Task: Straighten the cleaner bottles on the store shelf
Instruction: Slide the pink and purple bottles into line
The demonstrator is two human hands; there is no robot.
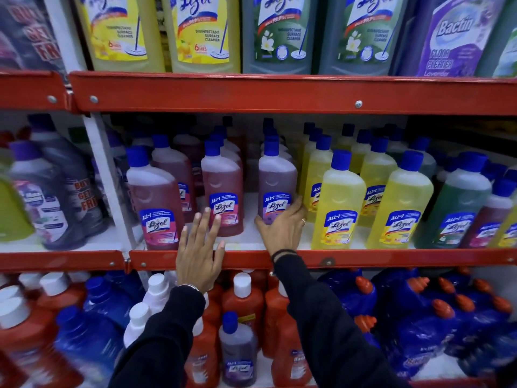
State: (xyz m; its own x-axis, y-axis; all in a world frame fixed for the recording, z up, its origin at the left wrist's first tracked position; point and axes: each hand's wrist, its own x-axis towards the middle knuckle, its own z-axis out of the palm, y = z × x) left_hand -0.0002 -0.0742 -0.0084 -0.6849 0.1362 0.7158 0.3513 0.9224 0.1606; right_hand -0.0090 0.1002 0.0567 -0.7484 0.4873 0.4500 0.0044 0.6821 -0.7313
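On the middle shelf [363, 259] stand rows of blue-capped Lizol cleaner bottles. My right hand [282, 228] wraps around the base of a purple bottle [275, 177], which stands upright near the shelf's front. My left hand [200, 253] is spread flat with its fingers apart in front of the shelf's red edge, its fingertips just before a pink bottle [222, 191] and holding nothing. Another pink bottle [154, 197] leans at the left end of the row. Yellow bottles [340, 203] stand to the right of my right hand.
A white upright post [107, 177] divides the shelf bays at the left. Large yellow and green bottles [204, 32] fill the top shelf. Orange, blue and white bottles [243, 303] crowd the bottom shelf, with one small purple Lizol bottle [237, 351] among them.
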